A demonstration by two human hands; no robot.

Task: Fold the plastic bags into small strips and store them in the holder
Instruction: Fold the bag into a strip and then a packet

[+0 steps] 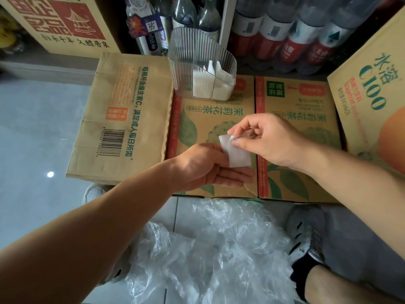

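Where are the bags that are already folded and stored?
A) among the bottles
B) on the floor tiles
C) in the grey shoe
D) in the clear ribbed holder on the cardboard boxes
D: white folded bags stand inside the clear ribbed holder on the cardboard boxes.

Cardboard boxes (197, 128) before me rest on the tiled floor (32, 128), crumpled plastic bags (219, 249) beside them; the holder (201, 69) stands on one box.
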